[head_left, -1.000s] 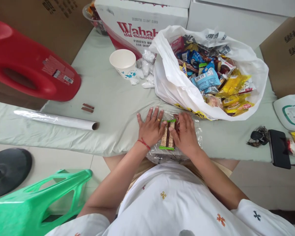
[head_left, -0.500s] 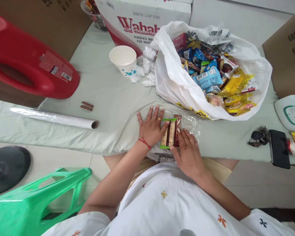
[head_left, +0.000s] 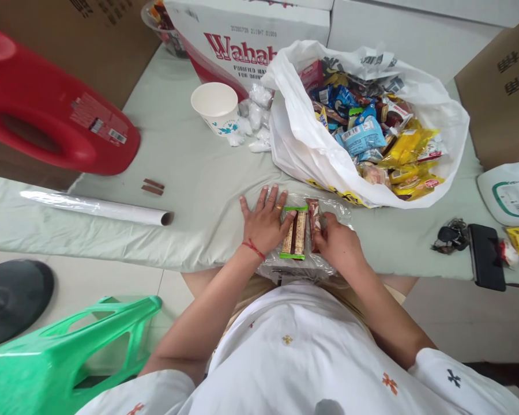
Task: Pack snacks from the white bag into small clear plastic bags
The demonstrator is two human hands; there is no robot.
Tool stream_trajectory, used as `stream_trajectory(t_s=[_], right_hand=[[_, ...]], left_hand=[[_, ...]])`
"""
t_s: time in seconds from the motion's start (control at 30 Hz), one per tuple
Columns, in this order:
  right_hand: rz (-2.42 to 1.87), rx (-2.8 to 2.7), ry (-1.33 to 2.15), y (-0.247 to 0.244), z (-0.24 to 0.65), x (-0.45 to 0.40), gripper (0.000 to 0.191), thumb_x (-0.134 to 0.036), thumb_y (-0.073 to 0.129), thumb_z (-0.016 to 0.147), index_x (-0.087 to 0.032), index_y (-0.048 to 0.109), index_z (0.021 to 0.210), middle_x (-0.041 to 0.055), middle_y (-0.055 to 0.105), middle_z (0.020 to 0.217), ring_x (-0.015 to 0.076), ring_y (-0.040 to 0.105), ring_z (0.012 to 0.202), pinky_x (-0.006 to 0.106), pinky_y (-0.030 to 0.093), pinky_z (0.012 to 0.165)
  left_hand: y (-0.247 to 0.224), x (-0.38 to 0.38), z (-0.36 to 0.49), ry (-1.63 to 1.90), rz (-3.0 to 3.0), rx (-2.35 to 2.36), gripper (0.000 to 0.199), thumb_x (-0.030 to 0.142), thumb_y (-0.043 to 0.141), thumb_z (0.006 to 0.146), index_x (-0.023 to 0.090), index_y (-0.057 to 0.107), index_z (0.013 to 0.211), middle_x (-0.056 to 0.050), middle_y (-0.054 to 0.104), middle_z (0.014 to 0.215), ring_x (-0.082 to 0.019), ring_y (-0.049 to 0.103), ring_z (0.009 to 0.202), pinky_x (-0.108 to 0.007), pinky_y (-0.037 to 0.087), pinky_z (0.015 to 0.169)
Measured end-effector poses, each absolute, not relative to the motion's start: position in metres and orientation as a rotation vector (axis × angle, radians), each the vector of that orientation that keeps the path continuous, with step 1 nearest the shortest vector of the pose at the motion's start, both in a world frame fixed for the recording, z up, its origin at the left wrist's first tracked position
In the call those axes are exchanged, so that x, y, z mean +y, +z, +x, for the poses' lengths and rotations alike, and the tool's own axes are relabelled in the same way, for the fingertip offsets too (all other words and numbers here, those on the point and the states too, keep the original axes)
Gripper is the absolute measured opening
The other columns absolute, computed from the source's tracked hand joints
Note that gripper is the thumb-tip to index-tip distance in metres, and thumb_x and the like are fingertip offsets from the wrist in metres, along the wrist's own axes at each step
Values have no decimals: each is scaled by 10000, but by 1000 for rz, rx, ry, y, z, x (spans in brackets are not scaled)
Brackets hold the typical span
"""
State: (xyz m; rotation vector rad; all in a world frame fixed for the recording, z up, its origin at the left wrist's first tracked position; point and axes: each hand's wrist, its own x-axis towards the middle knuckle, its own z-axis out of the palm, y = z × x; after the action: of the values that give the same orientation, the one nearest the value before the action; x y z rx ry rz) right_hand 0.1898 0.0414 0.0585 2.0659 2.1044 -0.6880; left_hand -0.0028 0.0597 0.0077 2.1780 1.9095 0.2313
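My left hand (head_left: 265, 226) lies flat with its fingers spread on the table's edge, the thumb resting on a green-ended wafer pack (head_left: 293, 233). To the right of that pack is a narrow brown-wrapped snack bar (head_left: 313, 222). The fingers of my right hand (head_left: 339, 241) are curled against the bar's right side and grip it. Both snacks lie on a clear plastic sheet (head_left: 335, 207) spread over the cloth. My right fingertips are partly hidden.
A white plastic bag (head_left: 294, 155) full of wrapped snacks stands behind my hands. A paper cup (head_left: 215, 109), a white roll (head_left: 99, 208) and a red jug (head_left: 108, 144) are to the left. Keys (head_left: 451, 235) and a phone (head_left: 486, 256) lie on the right.
My right hand has gone from lying flat to curled fingers gripping the brown bar. A gap now shows between the bar and the wafer pack. My left hand stays in place.
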Motion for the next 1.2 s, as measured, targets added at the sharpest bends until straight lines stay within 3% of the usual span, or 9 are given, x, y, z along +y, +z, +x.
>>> stream_trajectory(t_s=[0.23, 0.53, 0.73, 0.8, 0.9, 0.97, 1.07, 1.13, 1.2], right_hand=[[2060, 2108, -566, 64, 186, 40, 361, -317, 546, 1004, -161, 582, 1327, 160, 758, 1164, 312, 745, 935, 347, 457, 719], [2262, 2208, -917, 71, 212, 16, 423, -317, 559, 953, -172, 609, 1347, 51, 776, 956, 212, 707, 774, 300, 472, 735], [2114, 2283, -830, 59, 192, 4, 479, -335, 546, 997, -130, 583, 1428, 155, 743, 1158, 275, 727, 929, 353, 527, 794], [2092, 2393, -767, 76, 201, 13, 414, -365, 540, 1017, -159, 653, 1357, 144, 752, 1136, 282, 731, 942, 371, 543, 816], [2099, 2694, -737, 120, 227, 50, 287, -390, 526, 1050, -242, 762, 1117, 63, 788, 995, 236, 739, 898, 353, 562, 824], [2242, 2823, -434, 145, 243, 95, 269, -336, 532, 1051, -231, 771, 1116, 49, 790, 973, 218, 741, 904, 364, 564, 863], [2127, 2843, -96, 156, 246, 185, 304, -265, 535, 1021, -138, 782, 1144, 89, 787, 1152, 218, 721, 1098, 394, 514, 999], [1913, 2747, -147, 145, 234, 243, 621, -269, 224, 1066, 15, 775, 1033, 111, 749, 1254, 209, 671, 1224, 373, 449, 993], [1829, 2671, -76, 127, 216, 288, 462, -283, 420, 1057, 14, 767, 982, 161, 748, 1265, 240, 647, 1278, 358, 475, 966]], left_hand=[[8, 60, -4, 235, 2175, 1896, 618, 498, 299, 1085, 273, 369, 1656, -88, 275, 1754, -317, 206, 1652, -799, -14, 1250], [5, 60, -4, 252, 2173, 1896, 630, 523, 287, 1086, 273, 357, 1661, -87, 261, 1756, -311, 196, 1655, -804, -42, 1242], [7, 60, -4, 251, 2185, 1893, 630, 526, 289, 1085, 275, 365, 1658, -89, 259, 1755, -303, 195, 1656, -793, -41, 1249], [7, 60, -4, 246, 2187, 1892, 629, 525, 295, 1084, 279, 366, 1658, -92, 264, 1754, -309, 201, 1654, -795, -31, 1249], [7, 60, -5, 241, 2190, 1896, 621, 512, 310, 1081, 287, 370, 1657, -97, 275, 1751, -323, 209, 1651, -800, -19, 1247], [6, 60, -5, 236, 2196, 1898, 612, 495, 311, 1083, 288, 373, 1655, -99, 279, 1750, -324, 214, 1650, -800, -15, 1247], [6, 60, -5, 223, 2206, 1902, 610, 486, 309, 1085, 281, 369, 1657, -102, 280, 1748, -319, 215, 1650, -799, -8, 1248], [6, 60, -5, 219, 2213, 1904, 617, 502, 304, 1086, 276, 366, 1657, -101, 277, 1749, -316, 212, 1651, -802, -3, 1246], [7, 60, -5, 212, 2213, 1905, 624, 518, 300, 1087, 273, 364, 1657, -99, 273, 1750, -313, 210, 1651, -804, 2, 1245]])
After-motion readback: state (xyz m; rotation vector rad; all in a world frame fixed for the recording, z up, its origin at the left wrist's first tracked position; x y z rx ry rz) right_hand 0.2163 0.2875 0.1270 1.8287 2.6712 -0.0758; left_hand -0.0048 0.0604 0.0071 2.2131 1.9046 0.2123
